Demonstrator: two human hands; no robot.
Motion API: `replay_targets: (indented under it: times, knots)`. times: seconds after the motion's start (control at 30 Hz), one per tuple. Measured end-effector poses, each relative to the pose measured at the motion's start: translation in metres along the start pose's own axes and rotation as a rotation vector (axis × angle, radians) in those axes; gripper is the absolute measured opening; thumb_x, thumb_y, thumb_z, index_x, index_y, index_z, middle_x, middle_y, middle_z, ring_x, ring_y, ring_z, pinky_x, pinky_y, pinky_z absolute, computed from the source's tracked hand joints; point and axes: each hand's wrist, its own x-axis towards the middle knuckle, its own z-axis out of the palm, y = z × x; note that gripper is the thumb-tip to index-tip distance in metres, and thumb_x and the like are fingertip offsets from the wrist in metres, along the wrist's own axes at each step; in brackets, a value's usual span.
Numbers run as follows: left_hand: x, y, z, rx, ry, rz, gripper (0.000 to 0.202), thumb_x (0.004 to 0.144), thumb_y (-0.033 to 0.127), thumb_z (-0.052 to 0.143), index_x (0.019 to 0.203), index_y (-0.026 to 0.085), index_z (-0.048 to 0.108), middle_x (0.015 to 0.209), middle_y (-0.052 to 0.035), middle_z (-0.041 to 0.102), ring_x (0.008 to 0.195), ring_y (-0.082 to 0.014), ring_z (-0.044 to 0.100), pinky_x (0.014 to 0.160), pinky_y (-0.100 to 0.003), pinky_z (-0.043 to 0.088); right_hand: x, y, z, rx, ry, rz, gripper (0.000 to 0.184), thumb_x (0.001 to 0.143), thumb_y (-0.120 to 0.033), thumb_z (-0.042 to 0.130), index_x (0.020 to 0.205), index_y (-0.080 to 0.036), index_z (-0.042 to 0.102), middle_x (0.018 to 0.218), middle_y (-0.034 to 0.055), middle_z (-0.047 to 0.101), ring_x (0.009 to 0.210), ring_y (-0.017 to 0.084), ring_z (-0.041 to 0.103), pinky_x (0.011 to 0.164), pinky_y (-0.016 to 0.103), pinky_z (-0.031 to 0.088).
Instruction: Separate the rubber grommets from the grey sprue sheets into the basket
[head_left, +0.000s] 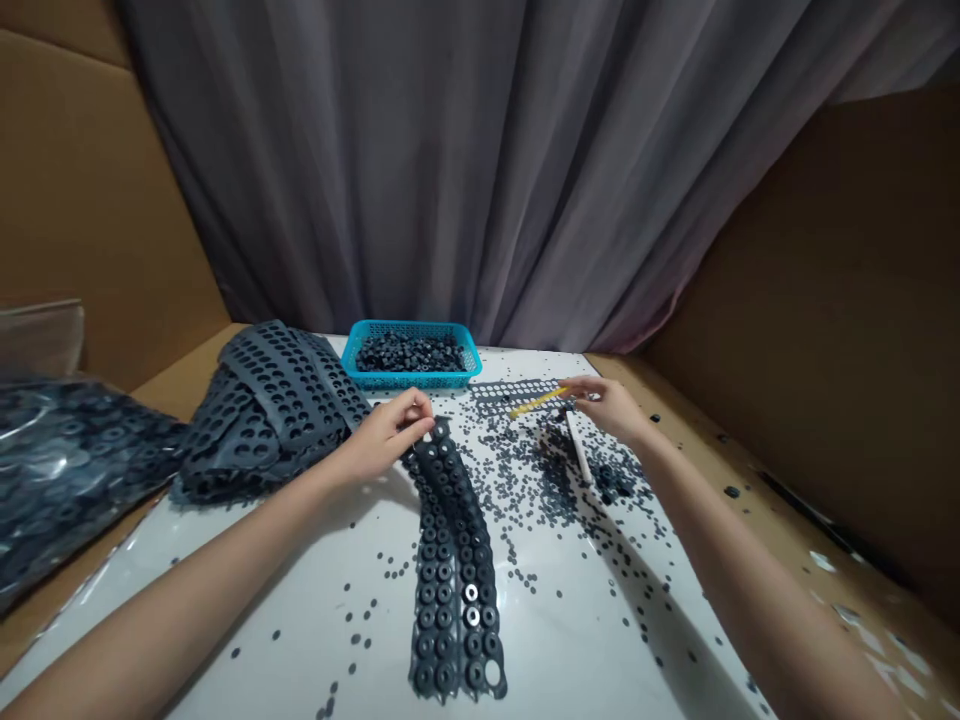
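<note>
A dark rubber strip (454, 560) studded with rings is laid lengthwise down the centre of the white table (585, 640), its long axis running from the bottom of the frame toward the blue basket (411, 377). Its upper end is pinched by the closed fingers of the left hand (390, 435). A yellow stick (538, 402) is gripped by the right hand (611, 405), right of centre. A bag (52, 450) is cut off at left.

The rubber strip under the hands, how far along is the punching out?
Done: blue basket holds loose rings. In hand: left hand pinches the strip at its top; right hand holds a yellow stick. Left: most strip rings, plus the stacked sheets.
</note>
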Motion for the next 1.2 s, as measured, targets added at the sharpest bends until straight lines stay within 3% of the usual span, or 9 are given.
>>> replay_targets:
  times: [0.07,0.17,0.3,0.47,0.7,0.87,1.07,1.13,1.2]
  knots:
    - [-0.002,-0.005,0.010,-0.135,0.034,-0.056,0.013,0.083,0.032,0.051,0.084,0.021,0.045,0.065,0.0047,0.047,0.063,-0.0120,0.044,0.061,-0.023,0.032,-0.002,-0.009,0.008,0.171,0.057,-0.042,0.037,0.067,-0.023,0.065,0.103,-0.016,0.063,0.091,0.0078,0.071,0.084,0.022,0.064,0.072,0.031,0.049]
    - [-0.001,-0.018,0.026,-0.216,0.086,-0.120,0.017,0.081,0.036,0.052,0.089,0.022,0.046,0.064,0.0050,0.049,0.062,-0.0127,0.045,0.060,-0.024,0.031,-0.008,-0.026,0.041,0.368,0.153,-0.060,0.037,0.063,-0.039,0.071,0.089,-0.013,0.063,0.079,0.0094,0.069,0.074,0.022,0.064,0.066,0.033,0.050]
    - [0.008,-0.037,0.037,-0.272,0.140,-0.180,0.028,0.079,0.041,0.052,0.099,0.022,0.047,0.066,0.0045,0.052,0.062,-0.0131,0.047,0.060,-0.024,0.033,-0.013,-0.050,0.089,0.537,0.223,-0.055,0.033,0.067,-0.048,0.066,0.076,-0.018,0.058,0.056,-0.0004,0.058,0.052,0.015,0.054,0.053,0.028,0.044]
    - [0.030,-0.059,0.039,-0.340,0.148,-0.218,0.032,0.077,0.039,0.055,0.101,0.019,0.051,0.066,0.0041,0.052,0.061,-0.0125,0.049,0.059,-0.023,0.035,-0.013,-0.068,0.119,0.771,0.136,-0.004,0.034,0.074,-0.054,0.056,0.068,-0.021,0.049,0.043,-0.0061,0.046,0.039,0.011,0.043,0.043,0.024,0.037]
    - [0.049,-0.076,0.052,-0.369,0.080,-0.239,0.029,0.072,0.029,0.059,0.097,0.015,0.059,0.072,-0.0015,0.060,0.068,-0.0151,0.058,0.068,-0.027,0.043,-0.033,-0.057,0.133,1.072,-0.004,0.199,0.034,0.067,-0.050,0.066,0.073,-0.017,0.059,0.062,0.0059,0.066,0.058,0.019,0.064,0.058,0.033,0.052]
    - [0.047,-0.080,0.054,-0.305,0.037,-0.258,0.032,0.069,0.031,0.066,0.098,0.016,0.065,0.082,-0.0047,0.066,0.077,-0.0183,0.060,0.073,-0.029,0.044,-0.044,-0.047,0.136,1.176,-0.003,0.292,0.026,0.064,-0.041,0.072,0.071,-0.020,0.057,0.063,0.0007,0.064,0.062,0.017,0.064,0.062,0.031,0.053]
    - [0.046,-0.087,0.056,-0.180,0.037,-0.252,0.026,0.072,0.041,0.065,0.077,0.016,0.067,0.082,-0.0055,0.069,0.079,-0.0218,0.061,0.073,-0.031,0.046,-0.045,-0.047,0.137,1.252,-0.104,0.272,0.027,0.065,-0.041,0.071,0.075,-0.022,0.053,0.082,0.0010,0.068,0.078,0.019,0.067,0.076,0.034,0.053]
    - [0.045,-0.087,0.057,-0.131,0.062,-0.237,0.027,0.074,0.042,0.063,0.084,0.016,0.067,0.088,-0.0064,0.069,0.084,-0.0228,0.061,0.078,-0.033,0.046,-0.044,-0.046,0.134,1.232,-0.149,0.250,0.026,0.068,-0.040,0.069,0.078,-0.022,0.053,0.081,0.0012,0.068,0.077,0.019,0.067,0.078,0.035,0.052]
    - [0.044,-0.084,0.057,-0.073,0.090,-0.207,0.029,0.075,0.040,0.063,0.096,0.019,0.065,0.100,-0.0071,0.067,0.096,-0.0246,0.058,0.088,-0.037,0.043,-0.042,-0.043,0.132,1.149,-0.102,0.237,0.024,0.071,-0.041,0.065,0.081,-0.022,0.052,0.079,0.0018,0.068,0.073,0.018,0.067,0.077,0.036,0.052]
